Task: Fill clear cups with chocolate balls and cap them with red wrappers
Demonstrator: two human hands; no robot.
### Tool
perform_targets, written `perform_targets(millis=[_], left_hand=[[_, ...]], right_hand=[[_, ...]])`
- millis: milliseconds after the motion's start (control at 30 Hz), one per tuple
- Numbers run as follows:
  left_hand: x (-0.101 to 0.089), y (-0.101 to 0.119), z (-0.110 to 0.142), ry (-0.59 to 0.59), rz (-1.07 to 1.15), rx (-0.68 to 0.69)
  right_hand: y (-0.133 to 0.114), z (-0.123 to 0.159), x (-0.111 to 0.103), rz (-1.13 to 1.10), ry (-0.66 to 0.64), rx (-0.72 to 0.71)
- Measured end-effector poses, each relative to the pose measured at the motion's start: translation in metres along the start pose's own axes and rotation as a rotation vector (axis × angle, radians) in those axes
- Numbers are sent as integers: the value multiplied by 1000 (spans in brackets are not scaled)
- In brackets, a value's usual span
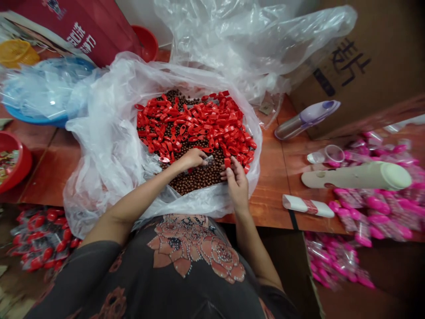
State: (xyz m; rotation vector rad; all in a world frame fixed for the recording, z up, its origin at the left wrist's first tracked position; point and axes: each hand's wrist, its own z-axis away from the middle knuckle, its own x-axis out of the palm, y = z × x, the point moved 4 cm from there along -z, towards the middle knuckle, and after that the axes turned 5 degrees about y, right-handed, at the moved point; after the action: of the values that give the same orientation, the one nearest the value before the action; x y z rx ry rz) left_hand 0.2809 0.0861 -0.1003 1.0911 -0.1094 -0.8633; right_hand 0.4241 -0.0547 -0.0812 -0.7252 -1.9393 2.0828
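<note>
A large clear plastic bag lies spread open on the table, with many small brown balls inside and a heap of red plastic caps on top of them. My left hand is over the balls, its fingers pinched on a small clear plastic piece whose exact kind is hard to make out. At the right side of the heap, my right hand has thumb and fingers closed about a red plastic cap.
To the right are a purple-and-clear bottle, a pale green cylindrical object, a white roll and many pink-capped packs. A cardboard box stands behind. Leftward sit a blue basin and a red bowl.
</note>
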Motion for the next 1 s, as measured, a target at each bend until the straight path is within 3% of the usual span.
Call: perform_targets(millis=[167,500,633,767,1000], left_hand=[[21,7,-9,-75,340,39],[10,19,35,-189,648,95],[7,19,53,-155,653,138],[8,15,62,-113,612,210],[2,12,79,142,360,380]], right_hand=[[-5,0,-9,-85,104,19],[-7,-7,-9,-144,93,52],[-23,-13,-6,-89,75,5],[-37,-16,1,-22,-23,-105],[-57,-7,5,225,-102,-431]])
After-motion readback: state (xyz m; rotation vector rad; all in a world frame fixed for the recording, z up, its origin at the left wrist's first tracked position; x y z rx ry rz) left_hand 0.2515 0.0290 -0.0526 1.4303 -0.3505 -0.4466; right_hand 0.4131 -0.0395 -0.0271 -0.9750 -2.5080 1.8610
